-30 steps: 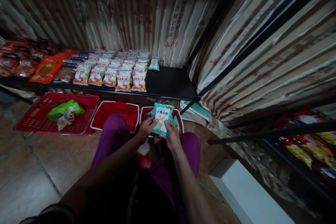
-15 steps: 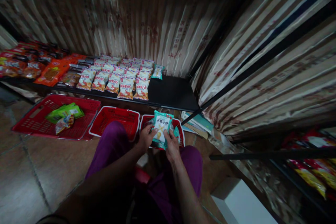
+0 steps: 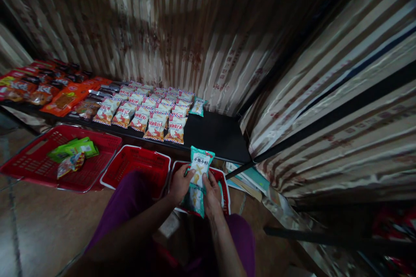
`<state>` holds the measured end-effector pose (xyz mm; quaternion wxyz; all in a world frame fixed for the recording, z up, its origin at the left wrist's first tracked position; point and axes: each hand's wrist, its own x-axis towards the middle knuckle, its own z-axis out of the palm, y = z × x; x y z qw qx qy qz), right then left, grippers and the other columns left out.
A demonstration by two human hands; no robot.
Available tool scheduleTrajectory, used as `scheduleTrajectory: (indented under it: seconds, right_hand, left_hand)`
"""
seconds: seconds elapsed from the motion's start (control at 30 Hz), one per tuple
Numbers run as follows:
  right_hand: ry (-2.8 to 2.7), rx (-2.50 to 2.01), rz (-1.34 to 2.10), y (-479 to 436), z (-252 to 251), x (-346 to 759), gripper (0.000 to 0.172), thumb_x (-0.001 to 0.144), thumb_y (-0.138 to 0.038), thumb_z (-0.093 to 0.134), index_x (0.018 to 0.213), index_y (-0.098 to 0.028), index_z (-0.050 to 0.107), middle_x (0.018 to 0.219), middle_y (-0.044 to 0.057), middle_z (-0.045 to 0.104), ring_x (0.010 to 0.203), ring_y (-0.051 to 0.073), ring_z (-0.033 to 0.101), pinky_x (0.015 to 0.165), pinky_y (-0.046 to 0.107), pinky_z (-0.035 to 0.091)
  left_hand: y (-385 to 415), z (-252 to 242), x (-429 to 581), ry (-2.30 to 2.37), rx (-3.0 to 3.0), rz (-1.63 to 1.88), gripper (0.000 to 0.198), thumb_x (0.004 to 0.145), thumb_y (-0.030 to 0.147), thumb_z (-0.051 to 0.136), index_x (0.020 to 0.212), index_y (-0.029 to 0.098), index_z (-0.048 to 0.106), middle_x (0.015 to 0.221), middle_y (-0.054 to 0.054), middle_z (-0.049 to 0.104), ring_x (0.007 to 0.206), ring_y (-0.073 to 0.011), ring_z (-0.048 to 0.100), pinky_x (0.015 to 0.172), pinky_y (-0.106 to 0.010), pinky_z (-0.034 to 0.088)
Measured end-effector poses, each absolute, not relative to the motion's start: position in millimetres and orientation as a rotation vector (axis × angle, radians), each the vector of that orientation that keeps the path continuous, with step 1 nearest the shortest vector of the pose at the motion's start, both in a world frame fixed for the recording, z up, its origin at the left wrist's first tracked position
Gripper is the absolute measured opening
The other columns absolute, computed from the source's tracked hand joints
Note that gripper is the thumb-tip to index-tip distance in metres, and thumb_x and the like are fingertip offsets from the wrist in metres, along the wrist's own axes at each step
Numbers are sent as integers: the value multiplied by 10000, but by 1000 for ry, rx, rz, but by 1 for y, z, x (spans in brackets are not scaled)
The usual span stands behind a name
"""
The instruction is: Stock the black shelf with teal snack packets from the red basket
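Observation:
My left hand (image 3: 180, 185) and my right hand (image 3: 210, 190) both grip teal snack packets (image 3: 199, 172) with a white label, held upright over the rightmost red basket (image 3: 225, 181). A second teal packet hangs below the upper one between my hands. Behind them a low black shelf (image 3: 214, 135) carries rows of white-and-orange snack bags (image 3: 155, 114), with one lone teal packet (image 3: 198, 106) at the back of the shelf. My purple-clad knees sit just under my hands.
A middle red basket (image 3: 138, 166) and a larger red basket (image 3: 39, 162) holding green packets (image 3: 73, 149) stand on the tiled floor. Orange and red packs (image 3: 63, 99) fill the shelf's left. Striped foil sheeting lines the walls. Flat books (image 3: 248, 179) lie right of the baskets.
The camera tilted up, so everything sits lower in view. My hands shifted their grip, and a second teal packet now shows hanging below the first.

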<state>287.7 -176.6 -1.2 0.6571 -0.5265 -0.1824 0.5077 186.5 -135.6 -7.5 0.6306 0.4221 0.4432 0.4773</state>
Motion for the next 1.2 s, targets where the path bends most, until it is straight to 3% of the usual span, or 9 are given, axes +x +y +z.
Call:
scheduleTrajectory:
  seconds: [0.33, 0.5, 0.67, 0.8, 1.2]
  right_hand:
    - [-526, -1222, 1052, -104, 11, 312, 602, 670, -443, 722, 1217, -230, 591, 1073, 50, 708, 943, 210, 664, 802, 328, 534]
    - [-513, -1233, 993, -60, 10, 323, 617, 632, -424, 750, 1194, -210, 611, 1008, 48, 725, 849, 202, 676, 763, 331, 539]
    - [-512, -1210, 928, -17, 10, 331, 598, 630, -433, 742, 1167, -193, 632, 958, 51, 735, 813, 193, 674, 734, 308, 536]
    - [-517, -1215, 894, 16, 6, 340, 578, 627, -427, 737, 1145, -190, 643, 975, 48, 732, 810, 178, 673, 754, 295, 533]
    - [-490, -1176, 899, 93, 0, 351, 620, 593, -428, 733, 1137, -151, 625, 930, 46, 728, 746, 148, 665, 713, 259, 531]
  left_hand:
    - [-71, 5, 214, 1128, 1119, 1220, 324, 826, 340, 588, 1100, 169, 564, 1047, -93, 678, 977, -212, 645, 833, -343, 521]
    - [-38, 12, 229, 1235, 1232, 1220, 326, 862, 344, 514, 1149, 193, 547, 1066, -74, 673, 964, -196, 645, 854, -340, 513]
    - [-6, 18, 246, 1365, 1407, 1304, 425, 874, 302, 448, 1272, 156, 486, 1272, -125, 574, 1177, -222, 542, 1004, -379, 425]
    - [17, 19, 255, 1371, 1550, 1361, 459, 888, 278, 397, 1329, 164, 449, 1306, -120, 544, 1207, -220, 506, 1024, -381, 408]
    - [71, 3, 275, 1498, 1634, 1438, 450, 897, 193, 340, 1321, 149, 484, 1334, -120, 516, 1274, -225, 433, 1082, -402, 339]
